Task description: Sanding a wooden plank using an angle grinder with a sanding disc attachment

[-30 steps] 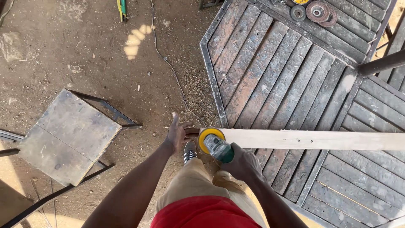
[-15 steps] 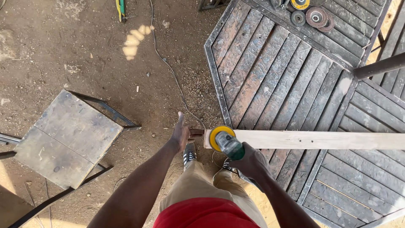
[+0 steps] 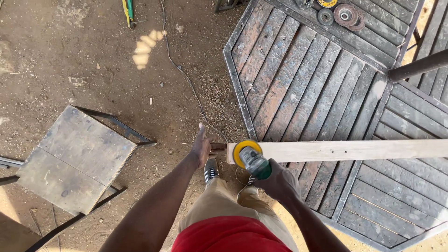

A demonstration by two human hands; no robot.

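Right hand (image 3: 275, 179) gripping grinder (image 3: 252, 158) on plank (image 3: 345, 150) end, left hand (image 3: 201, 147) flat open just left, slatted bench (image 3: 298, 79) beneath.

**Materials and Surface Finishes**

The long plank (image 3: 345, 150) is seen as pale, bare wood, smooth and matt. The grinder (image 3: 252, 159) held in the right hand (image 3: 275, 179) is bodied in green plastic, with a yellow disc of dull finish. The octagonal worktop (image 3: 298, 79) is framed in dark metal and slatted with worn, scratched boards. The stool (image 3: 74, 158) is topped with grey, scuffed sheet on black metal legs. The floor (image 3: 70, 56) is rough, dusty earth.
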